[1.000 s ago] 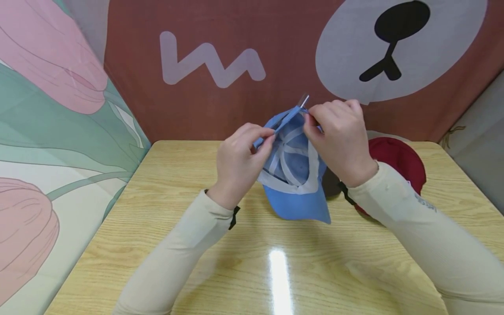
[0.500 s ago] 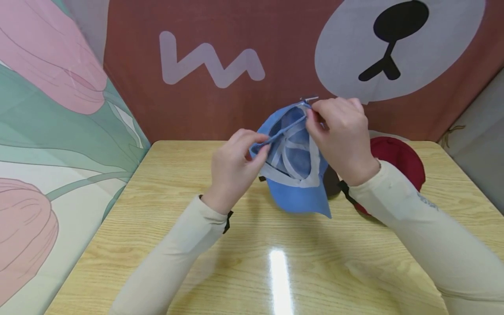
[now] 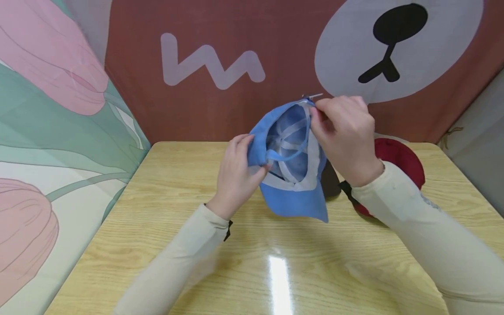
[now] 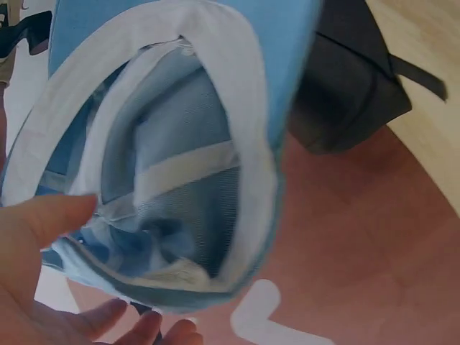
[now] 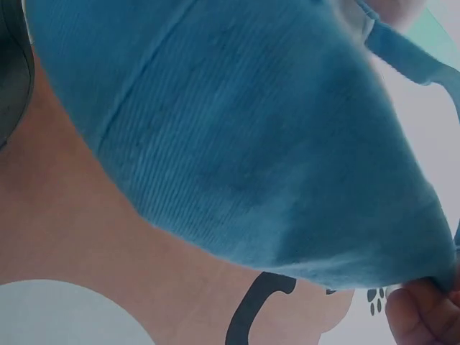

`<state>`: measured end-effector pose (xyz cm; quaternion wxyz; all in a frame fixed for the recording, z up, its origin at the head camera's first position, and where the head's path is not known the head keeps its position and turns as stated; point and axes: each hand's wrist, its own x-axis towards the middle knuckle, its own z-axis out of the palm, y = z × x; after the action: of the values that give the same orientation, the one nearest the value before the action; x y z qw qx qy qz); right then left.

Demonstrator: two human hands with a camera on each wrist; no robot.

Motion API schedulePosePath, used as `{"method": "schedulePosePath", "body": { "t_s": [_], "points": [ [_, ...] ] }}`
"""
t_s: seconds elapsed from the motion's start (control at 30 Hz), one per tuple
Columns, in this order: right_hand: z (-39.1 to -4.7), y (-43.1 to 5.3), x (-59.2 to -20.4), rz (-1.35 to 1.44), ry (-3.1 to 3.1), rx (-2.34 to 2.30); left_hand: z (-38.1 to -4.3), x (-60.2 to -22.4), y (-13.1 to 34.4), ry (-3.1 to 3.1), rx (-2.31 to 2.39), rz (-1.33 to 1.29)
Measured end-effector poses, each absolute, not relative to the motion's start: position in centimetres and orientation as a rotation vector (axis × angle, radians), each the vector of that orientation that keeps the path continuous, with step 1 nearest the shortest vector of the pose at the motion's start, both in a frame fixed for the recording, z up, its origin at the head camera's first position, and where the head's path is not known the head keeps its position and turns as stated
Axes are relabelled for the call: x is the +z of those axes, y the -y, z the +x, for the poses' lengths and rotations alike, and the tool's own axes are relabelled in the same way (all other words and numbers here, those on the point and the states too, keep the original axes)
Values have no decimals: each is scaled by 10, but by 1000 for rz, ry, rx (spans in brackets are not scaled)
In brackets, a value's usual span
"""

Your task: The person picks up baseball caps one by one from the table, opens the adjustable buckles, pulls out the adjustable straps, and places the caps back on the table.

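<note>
Your left hand (image 3: 238, 177) now grips the blue cap (image 3: 293, 201) mid-frame, its strap (image 3: 289, 156) drooping, likely slack. Your right hand (image 3: 346, 135) pinches the cap's top corner

Looks like a fabric-screened indoor corner: cartoon-animal backdrop (image 3: 283, 52), tulip-print hanging (image 3: 78, 135), wood-grain table (image 3: 248, 249).

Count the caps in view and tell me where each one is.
3: the blue cap, held by the left hand and right hand; the dark cap, partly behind it; and the red cap, partly covered by the right sleeve. More could be hidden.
</note>
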<state>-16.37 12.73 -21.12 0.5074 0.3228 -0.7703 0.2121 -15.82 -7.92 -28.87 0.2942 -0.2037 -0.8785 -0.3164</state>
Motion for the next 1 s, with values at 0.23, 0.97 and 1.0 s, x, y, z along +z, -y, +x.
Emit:
{"method": "schedulePosePath", "body": {
  "t_s": [0.23,0.97,1.0],
  "points": [
    [-164,-124,-213,737,1799,609,-161,-299,88,2507,-1044,-383],
    [-164,-134,-222,790,1928,466,-159,-314,99,2216,-2351,-62],
    [-164,-134,-223,797,1935,456,-159,-315,99,2178,-2406,-65]
  ]
}}
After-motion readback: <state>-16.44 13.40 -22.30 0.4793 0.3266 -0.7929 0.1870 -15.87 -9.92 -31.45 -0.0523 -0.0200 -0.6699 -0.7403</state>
